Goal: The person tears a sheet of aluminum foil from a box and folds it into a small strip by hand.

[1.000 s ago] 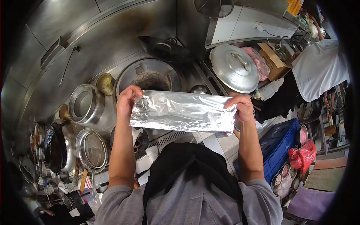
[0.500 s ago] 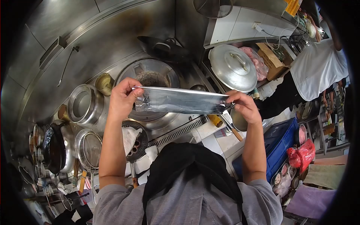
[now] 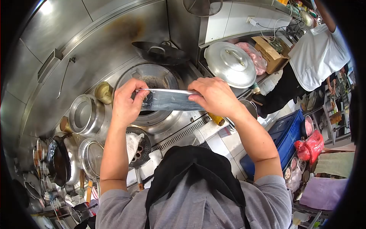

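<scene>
A flat strip of foil (image 3: 169,100) is stretched between my hands, above the round stove burner (image 3: 154,73). My left hand (image 3: 130,100) pinches its left end between thumb and fingers. Over its right part lies my right hand (image 3: 214,96), its thumb below and its fingers on the upper edge; the right end of the foil is hidden behind that hand. The foil's top edge looks bright and the face below it dark.
Behind the burner rests a black wok (image 3: 162,52). A domed metal lid (image 3: 230,64) sits at the right, near a cardboard box (image 3: 270,53). Metal pots (image 3: 84,114) and a strainer (image 3: 91,156) stand left. A person in a white top (image 3: 318,57) is beyond a blue crate (image 3: 280,141).
The foil has turned from its broad shiny face to a narrower, darker one. My right hand has moved left along it, closer to my left hand.
</scene>
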